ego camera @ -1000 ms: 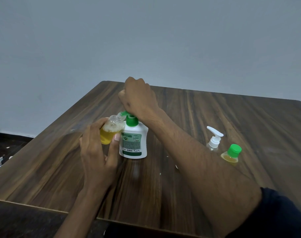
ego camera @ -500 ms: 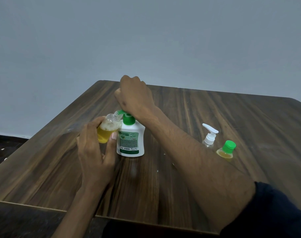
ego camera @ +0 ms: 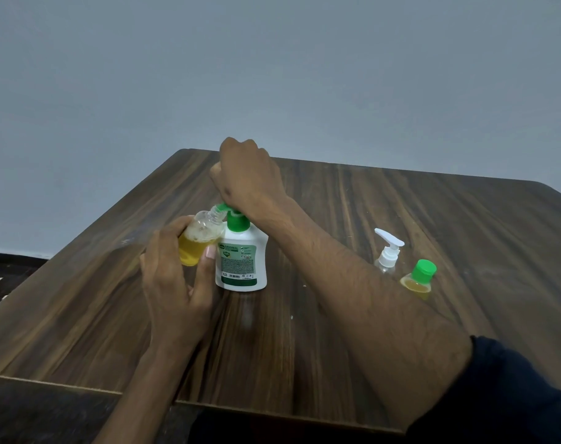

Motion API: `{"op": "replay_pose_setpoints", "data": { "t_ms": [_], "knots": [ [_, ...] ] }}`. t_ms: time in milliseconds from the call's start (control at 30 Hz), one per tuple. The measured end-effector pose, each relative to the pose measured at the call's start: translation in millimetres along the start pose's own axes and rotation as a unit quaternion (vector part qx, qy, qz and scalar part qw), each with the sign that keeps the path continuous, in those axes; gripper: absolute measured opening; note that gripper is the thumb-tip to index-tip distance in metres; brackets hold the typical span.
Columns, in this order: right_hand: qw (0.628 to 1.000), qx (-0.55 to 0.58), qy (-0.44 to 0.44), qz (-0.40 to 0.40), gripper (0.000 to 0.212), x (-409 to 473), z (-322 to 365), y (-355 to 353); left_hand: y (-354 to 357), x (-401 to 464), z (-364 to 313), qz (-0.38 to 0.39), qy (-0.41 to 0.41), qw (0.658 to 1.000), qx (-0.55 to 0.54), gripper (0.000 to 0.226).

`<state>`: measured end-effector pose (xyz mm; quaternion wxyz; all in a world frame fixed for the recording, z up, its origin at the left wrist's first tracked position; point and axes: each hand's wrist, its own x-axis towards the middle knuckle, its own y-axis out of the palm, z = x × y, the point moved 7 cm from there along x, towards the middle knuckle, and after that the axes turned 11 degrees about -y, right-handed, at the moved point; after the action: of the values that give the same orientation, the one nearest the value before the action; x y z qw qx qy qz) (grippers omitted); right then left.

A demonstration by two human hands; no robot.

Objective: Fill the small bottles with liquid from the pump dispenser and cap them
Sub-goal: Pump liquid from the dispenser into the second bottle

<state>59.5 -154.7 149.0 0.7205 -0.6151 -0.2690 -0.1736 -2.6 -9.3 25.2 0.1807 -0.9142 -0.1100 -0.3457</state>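
Yellow liquid fills roughly the lower half of the small open bottle [ego camera: 199, 241], which the left hand [ego camera: 173, 283] has wrapped up in its fingers, tilted so the neck sits right at the green spout. Next over, the white pump dispenser [ego camera: 242, 264] stands on the wooden table [ego camera: 304, 347], and the right hand [ego camera: 248, 181] is curled into a fist pressing on its pump head. Further right, half hidden by the forearm, there's a clear bottle with a white pump [ego camera: 388, 251] and just beside it a green-capped small bottle [ego camera: 420, 278] with yellow liquid inside.
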Motion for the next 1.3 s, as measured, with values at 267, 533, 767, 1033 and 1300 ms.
{"op": "replay_pose_setpoints", "data": {
  "t_ms": [267,533,767,1033,1300],
  "knots": [
    [1.0,0.0,0.004,-0.007,0.034,-1.4,-1.3,-0.9,0.3,0.5,0.7,0.002,-0.001,1.0,0.006,0.035],
    [1.0,-0.008,-0.006,-0.004,0.033,0.1,0.4,0.4,-0.2,0.2,-1.1,0.001,-0.004,1.0,0.007,0.035],
    [1.0,-0.009,-0.008,-0.006,0.028,1.8,1.4,-2.1,-0.2,0.6,1.3,0.001,-0.008,1.0,0.01,0.035],
    [1.0,-0.003,-0.015,-0.008,0.027,1.3,0.8,-2.0,0.7,1.2,1.1,0.001,-0.003,1.0,0.01,0.036],
    [1.0,0.003,-0.005,0.004,0.034,0.2,0.1,-1.0,1.1,0.2,2.4,0.004,-0.004,1.0,0.014,0.035]
  ]
}}
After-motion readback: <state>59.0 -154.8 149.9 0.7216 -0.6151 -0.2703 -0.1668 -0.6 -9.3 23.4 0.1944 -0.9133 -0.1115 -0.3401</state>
